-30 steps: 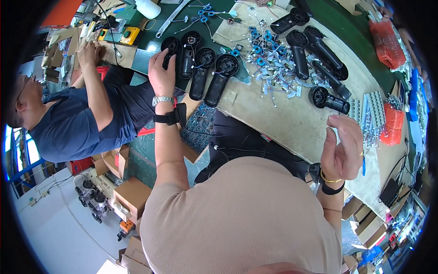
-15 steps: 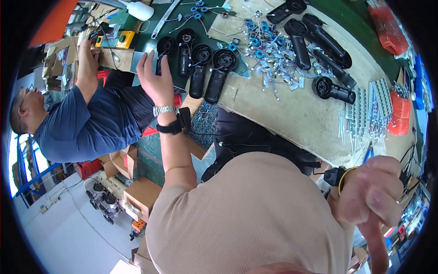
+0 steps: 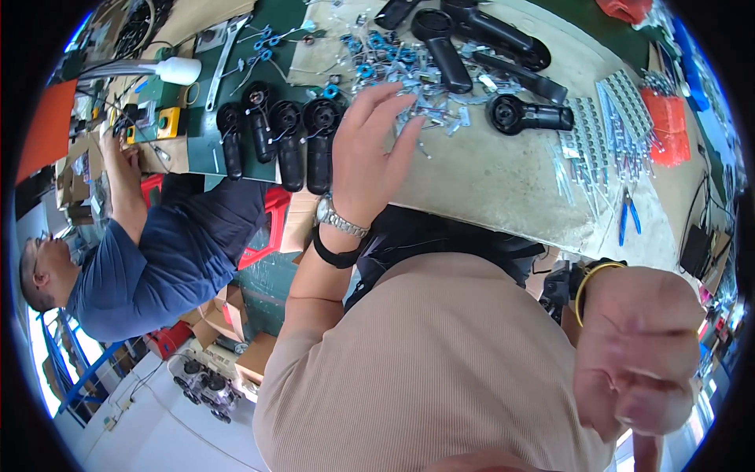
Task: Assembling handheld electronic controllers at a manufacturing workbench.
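My left hand (image 3: 371, 149) hangs over the table, fingers spread and nothing in it. Just left of it stand several black handheld-fan housings (image 3: 320, 153) in a row, round heads up and handles toward me. Beyond its fingertips lies a pile of small blue-ringed parts, wires and white connectors (image 3: 444, 110). My right hand (image 3: 641, 346) is raised close to the camera at the right, fingers curled into a fist. One finger reaches down, partly cut off by the picture's rim. Nothing shows in that fist.
More black housings (image 3: 531, 115) lie at the far side of the table (image 3: 487, 173). Perforated metal strips (image 3: 586, 134), blue-handled pliers (image 3: 629, 219) and a red bag (image 3: 668, 130) are at the right. A co-worker (image 3: 157, 267) sits at the left, near a white bottle (image 3: 179, 71) and a wrench (image 3: 226, 64).
The view has swung, so the table's things appear farther left. My left hand has moved right, from over the housings to beside them near the parts pile. My right fist appears larger and slightly lower.
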A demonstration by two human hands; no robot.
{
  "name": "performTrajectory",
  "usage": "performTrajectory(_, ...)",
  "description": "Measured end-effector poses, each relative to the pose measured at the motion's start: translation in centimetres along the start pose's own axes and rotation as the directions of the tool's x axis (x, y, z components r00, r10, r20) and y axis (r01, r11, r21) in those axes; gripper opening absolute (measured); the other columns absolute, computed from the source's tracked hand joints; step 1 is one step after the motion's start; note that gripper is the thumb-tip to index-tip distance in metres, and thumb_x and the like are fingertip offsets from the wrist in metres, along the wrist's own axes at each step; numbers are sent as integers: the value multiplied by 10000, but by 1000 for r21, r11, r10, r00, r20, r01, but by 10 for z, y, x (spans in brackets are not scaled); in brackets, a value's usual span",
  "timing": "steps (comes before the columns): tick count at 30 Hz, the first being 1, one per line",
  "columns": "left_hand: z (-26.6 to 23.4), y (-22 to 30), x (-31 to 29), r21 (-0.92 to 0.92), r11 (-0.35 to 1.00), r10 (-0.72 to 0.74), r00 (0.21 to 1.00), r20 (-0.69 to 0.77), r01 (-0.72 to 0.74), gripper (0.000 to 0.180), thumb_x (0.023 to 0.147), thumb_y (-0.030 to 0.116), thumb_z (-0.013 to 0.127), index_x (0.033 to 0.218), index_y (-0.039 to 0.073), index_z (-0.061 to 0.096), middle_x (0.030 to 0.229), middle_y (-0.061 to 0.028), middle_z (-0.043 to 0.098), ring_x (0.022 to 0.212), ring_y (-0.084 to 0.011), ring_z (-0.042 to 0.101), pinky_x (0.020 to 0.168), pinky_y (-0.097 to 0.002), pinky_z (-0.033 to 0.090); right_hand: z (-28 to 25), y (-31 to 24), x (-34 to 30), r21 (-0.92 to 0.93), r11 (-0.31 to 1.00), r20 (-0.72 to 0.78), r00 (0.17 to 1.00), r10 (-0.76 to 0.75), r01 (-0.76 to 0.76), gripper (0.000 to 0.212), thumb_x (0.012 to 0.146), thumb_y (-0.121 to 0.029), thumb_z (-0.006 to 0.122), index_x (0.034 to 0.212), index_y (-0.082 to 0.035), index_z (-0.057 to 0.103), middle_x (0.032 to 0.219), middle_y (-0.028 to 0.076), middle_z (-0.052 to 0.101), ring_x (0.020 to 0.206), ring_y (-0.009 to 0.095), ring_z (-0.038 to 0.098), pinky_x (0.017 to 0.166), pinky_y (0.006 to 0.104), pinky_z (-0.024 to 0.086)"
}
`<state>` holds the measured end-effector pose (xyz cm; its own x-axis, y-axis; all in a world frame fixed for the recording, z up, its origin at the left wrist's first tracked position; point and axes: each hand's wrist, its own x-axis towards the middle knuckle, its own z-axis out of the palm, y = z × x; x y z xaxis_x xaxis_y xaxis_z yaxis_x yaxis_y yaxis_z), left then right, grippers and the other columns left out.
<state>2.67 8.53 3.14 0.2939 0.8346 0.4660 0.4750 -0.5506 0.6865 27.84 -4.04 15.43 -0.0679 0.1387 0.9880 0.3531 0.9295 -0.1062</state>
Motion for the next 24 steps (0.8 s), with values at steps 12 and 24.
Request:
performTrajectory(12,-24,-1,-28,26,933,-358,934,3,358,131,898,49,787,1028,37,775,995,-111,733,899,-319,698,798,-399,567,48,45,-66,-352,719,333,638,694,-599,178,856,77,799,1015,30,733,959,154,734,814,256,716,707,333,557)
performTrajectory(24,-22,-32,0,328,944,-31,999,-36,41,103,836,36,808,934,39,779,946,-91,728,929,-313,662,818,-416,540,85,66,-118,-430,622,378,495,782,-655,114,926,-23,774,1037,-27,748,906,111,700,752,268,680,652,345,541)
